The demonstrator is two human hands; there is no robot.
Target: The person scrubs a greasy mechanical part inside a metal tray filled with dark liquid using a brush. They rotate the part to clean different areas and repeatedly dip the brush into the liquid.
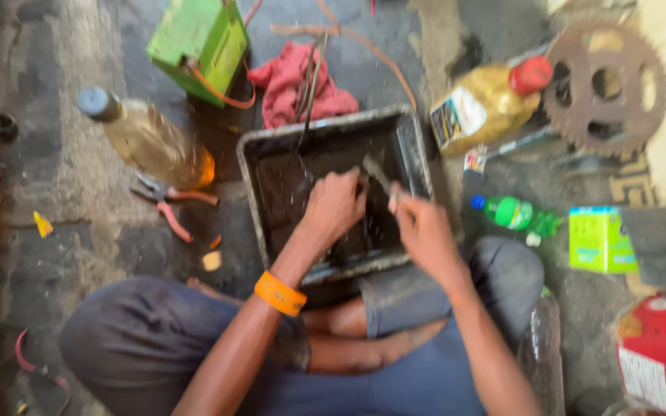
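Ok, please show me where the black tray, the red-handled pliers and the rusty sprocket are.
black tray (260, 181), head view, on its left wall.
red-handled pliers (173, 206), head view, on the handles.
rusty sprocket (572, 104), head view, on the toothed ring's left part.

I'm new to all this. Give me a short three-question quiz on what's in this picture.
1. True or false: both hands are over the dark metal tray.
2. Which wrist wears the orange band?
3. What lies behind the tray: A) red rag B) blue bucket C) white plate?

Key:
1. True: left hand and right hand work inside it.
2. The left.
3. A.
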